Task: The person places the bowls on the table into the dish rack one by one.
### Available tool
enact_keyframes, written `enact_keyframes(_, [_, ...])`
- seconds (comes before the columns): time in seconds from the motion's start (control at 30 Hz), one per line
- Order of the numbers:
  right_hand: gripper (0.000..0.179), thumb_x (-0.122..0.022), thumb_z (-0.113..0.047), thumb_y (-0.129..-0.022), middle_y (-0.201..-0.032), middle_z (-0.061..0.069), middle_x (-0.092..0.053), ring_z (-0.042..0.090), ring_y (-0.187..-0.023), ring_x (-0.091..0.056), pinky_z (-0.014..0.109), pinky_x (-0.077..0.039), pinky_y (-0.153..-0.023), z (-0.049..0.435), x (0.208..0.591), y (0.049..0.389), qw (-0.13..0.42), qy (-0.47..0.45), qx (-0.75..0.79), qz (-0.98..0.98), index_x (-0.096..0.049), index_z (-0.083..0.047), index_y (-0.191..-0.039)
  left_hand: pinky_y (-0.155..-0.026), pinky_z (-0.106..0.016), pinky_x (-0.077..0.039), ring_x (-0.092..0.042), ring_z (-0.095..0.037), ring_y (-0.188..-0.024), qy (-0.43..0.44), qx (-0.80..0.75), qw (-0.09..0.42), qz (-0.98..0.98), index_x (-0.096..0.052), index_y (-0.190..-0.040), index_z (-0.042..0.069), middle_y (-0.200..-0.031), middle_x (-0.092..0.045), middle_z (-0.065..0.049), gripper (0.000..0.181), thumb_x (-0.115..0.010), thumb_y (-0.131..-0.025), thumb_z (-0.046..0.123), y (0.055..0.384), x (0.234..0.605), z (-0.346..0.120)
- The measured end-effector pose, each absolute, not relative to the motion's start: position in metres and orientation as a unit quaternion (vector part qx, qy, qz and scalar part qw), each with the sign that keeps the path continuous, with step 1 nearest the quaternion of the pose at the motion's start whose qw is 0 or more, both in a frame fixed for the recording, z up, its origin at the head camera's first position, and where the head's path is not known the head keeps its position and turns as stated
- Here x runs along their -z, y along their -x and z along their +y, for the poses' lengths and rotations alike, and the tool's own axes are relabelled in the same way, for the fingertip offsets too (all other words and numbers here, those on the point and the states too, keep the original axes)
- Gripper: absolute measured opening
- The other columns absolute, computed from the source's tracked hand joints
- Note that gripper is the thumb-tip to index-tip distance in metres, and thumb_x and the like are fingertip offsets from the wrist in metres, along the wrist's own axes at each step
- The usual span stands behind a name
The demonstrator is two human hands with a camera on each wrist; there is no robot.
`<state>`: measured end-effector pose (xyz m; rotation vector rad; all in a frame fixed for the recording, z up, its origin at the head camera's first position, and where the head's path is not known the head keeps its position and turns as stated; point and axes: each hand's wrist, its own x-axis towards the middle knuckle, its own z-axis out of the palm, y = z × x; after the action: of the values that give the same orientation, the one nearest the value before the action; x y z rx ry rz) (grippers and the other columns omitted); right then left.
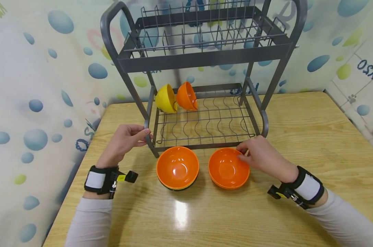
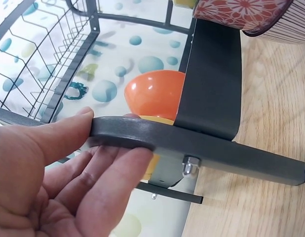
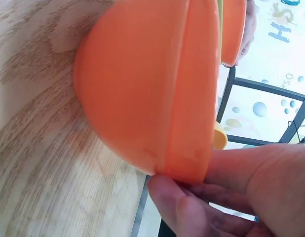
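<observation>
My left hand (image 1: 126,142) holds the lower left side bar of a dark grey two-tier dish rack (image 1: 205,61); in the left wrist view the thumb lies above the bar (image 2: 128,132) and the fingers below. My right hand (image 1: 263,156) pinches the rim of an orange bowl (image 1: 228,168), which is stacked on another orange one. Beside it stands a second stack with an orange bowl (image 1: 178,168) on top and a dark edge beneath. On the rack's lower tier, a yellow bowl (image 1: 166,99) and an orange bowl (image 1: 186,96) stand tilted on edge at the left.
The rack stands on a wooden table (image 1: 313,137) near a wall (image 1: 50,68) with blue and green spots. Its upper tier has wire slots (image 1: 202,37). A red flower-patterned surface (image 2: 241,10) shows at the top of the left wrist view.
</observation>
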<state>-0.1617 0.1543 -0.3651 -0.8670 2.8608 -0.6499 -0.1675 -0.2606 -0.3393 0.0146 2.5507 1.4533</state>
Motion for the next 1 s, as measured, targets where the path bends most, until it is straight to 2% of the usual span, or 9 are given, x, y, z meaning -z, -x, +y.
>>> enact_keyframes(0.37, [0.014,-0.07,-0.012,-0.084,-0.079,0.006,-0.073,0.008,-0.064,-0.064,0.02,-0.053,-0.055,0.153,0.361,0.162,0.031,0.281,0.216,0.935,-0.076,-0.004,-0.095,-0.084,-0.03,-0.056,-0.065,-0.024,-0.097,-0.008,-0.496,0.099,0.863,-0.067,-0.114,0.004,-0.112,-0.068,-0.015,0.039,-0.061,-0.091,0.036,0.167,0.34,-0.261])
enact_keyframes(0.77, [0.01,-0.07,-0.011,-0.085,-0.08,0.002,-0.073,0.005,-0.065,-0.061,0.019,-0.05,-0.056,0.154,0.358,0.163,0.019,0.288,0.234,0.928,-0.077,-0.008,-0.091,-0.084,-0.03,-0.056,-0.065,-0.026,-0.095,-0.011,-0.489,0.096,0.867,-0.067,-0.113,0.005,-0.114,-0.067,-0.015,0.037,-0.06,-0.092,0.036,0.168,0.342,-0.261])
enact_keyframes(1.0, [0.017,-0.071,-0.014,-0.084,-0.082,0.004,-0.074,0.008,-0.065,-0.061,0.019,-0.05,-0.054,0.156,0.354,0.165,0.03,0.264,0.254,0.93,-0.076,-0.006,-0.098,-0.084,-0.03,-0.056,-0.064,-0.025,-0.097,-0.01,-0.497,0.098,0.862,-0.066,-0.114,0.005,-0.115,-0.067,-0.015,0.039,-0.06,-0.092,0.037,0.167,0.342,-0.262])
